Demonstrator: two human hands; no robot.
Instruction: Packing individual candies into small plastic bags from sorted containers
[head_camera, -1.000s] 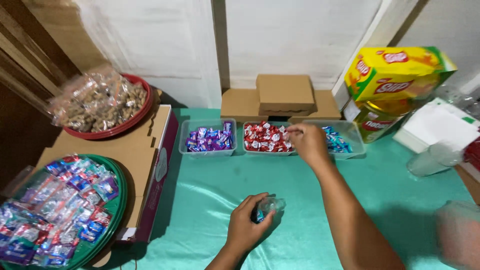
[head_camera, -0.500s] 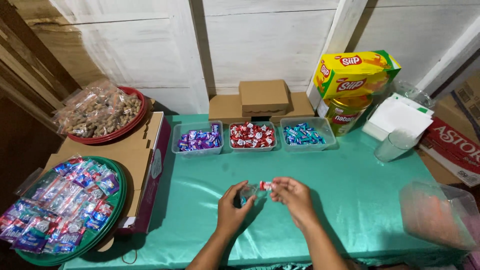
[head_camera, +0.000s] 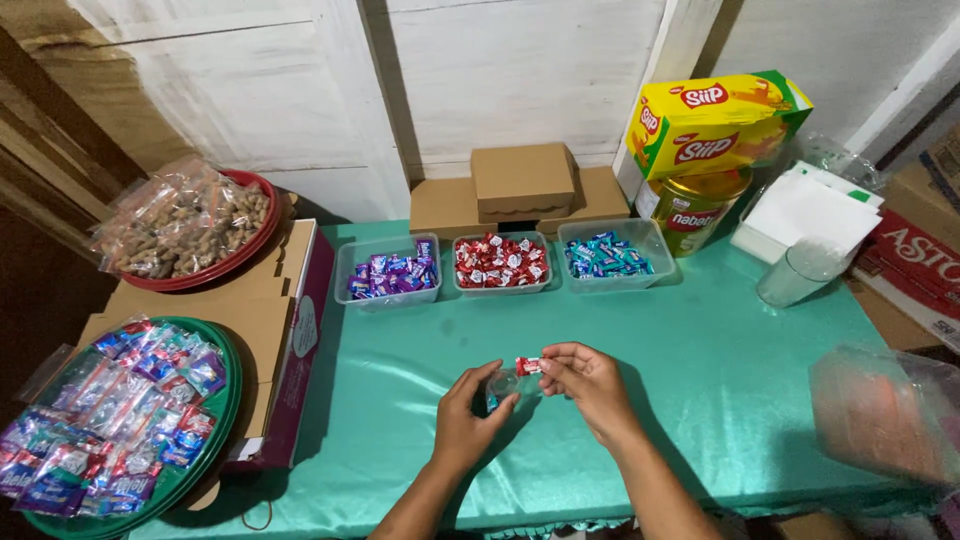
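Your hands meet over the teal tablecloth (head_camera: 700, 380).
Your right hand (head_camera: 588, 385) pinches a red-wrapped candy (head_camera: 527, 366); your left hand (head_camera: 468, 420) grips a small clear bag (head_camera: 502, 384) just beside it.

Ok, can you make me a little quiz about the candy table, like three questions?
1. True or false: the right hand pinches a red candy.
2. Which tub sits in the middle: A purple candies, B red candies, C blue candies?
3. What does the left hand hold?

Key:
1. True.
2. B.
3. A small clear bag with something blue in it, by the look of it.
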